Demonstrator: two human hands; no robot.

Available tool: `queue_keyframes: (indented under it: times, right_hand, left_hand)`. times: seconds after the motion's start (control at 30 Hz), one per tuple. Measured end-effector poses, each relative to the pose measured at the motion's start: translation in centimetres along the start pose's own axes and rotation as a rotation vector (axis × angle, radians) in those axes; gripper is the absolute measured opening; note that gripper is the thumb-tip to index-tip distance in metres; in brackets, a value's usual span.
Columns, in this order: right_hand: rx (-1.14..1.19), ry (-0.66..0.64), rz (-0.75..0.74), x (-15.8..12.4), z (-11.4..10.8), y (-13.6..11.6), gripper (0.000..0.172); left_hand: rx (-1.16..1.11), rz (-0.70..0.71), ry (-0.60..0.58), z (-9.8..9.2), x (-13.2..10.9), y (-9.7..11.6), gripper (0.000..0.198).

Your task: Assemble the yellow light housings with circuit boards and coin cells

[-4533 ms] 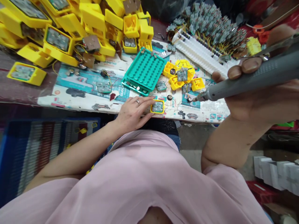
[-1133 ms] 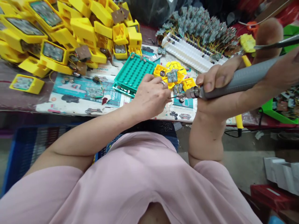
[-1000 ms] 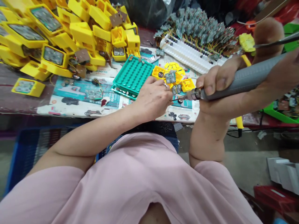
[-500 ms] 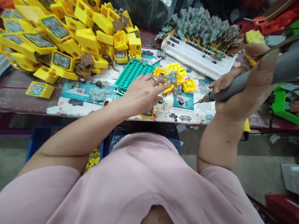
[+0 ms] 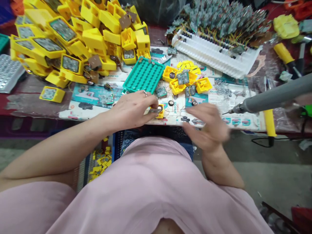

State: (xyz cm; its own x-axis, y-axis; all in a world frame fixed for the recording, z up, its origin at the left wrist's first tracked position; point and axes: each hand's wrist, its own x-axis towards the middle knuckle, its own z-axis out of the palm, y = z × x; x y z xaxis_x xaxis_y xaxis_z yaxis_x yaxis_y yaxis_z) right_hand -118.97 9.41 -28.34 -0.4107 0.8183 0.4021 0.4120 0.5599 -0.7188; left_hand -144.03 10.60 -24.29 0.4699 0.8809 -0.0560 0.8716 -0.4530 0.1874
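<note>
My left hand [image 5: 136, 109] is at the table's front edge, thumb and forefinger closed on a small grey circuit board [image 5: 154, 111]. Directly beside the board is a yellow plastic housing [image 5: 161, 111], partly covered by my fingers. My right hand [image 5: 207, 126], smeared by motion, has its thumb and fingers apart and nothing in it. To its right, apart from the hand, a grey electric screwdriver [image 5: 273, 97] hangs at a slant, its thin bit pointing left. Between the hands lies a small round metal-rimmed part [image 5: 171, 103].
Yellow housings [image 5: 95, 42] are heaped at the back left. A green ridged tray [image 5: 143, 75] lies mid-table, near several open yellow housings [image 5: 179, 86]. Wired circuit boards [image 5: 224, 19] stand behind a white foam rack [image 5: 214, 55]. Loose screws [image 5: 223, 87] lie to the right.
My right hand has let go of the electric screwdriver and moved left and down. My left hand has drawn back from the open yellow housings to the one at the front edge.
</note>
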Motion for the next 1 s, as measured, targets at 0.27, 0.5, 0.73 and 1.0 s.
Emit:
queue_keyframes:
  times: [0.27, 0.5, 0.73, 1.0]
  right_hand:
    - [-0.269, -0.168, -0.079, 2.2, 6.1, 0.7, 0.064]
    - [-0.364, -0.168, -0.04, 1.8, 6.0, 0.7, 0.064]
    - [-0.392, -0.155, -0.071, 1.7, 6.0, 0.4, 0.047]
    - [-0.411, -0.177, -0.075, 1.7, 5.8, 0.4, 0.055]
  left_hand:
    - [-0.525, -0.096, 0.046, -0.4, -0.7, -1.4, 0.029]
    - [-0.737, -0.249, -0.046, 0.1, -2.6, -3.7, 0.036]
    - [-0.615, -0.228, -0.06, 1.0, -3.7, -4.2, 0.036]
    - [0.065, 0.009, 0.292, 1.3, -3.1, -0.9, 0.034]
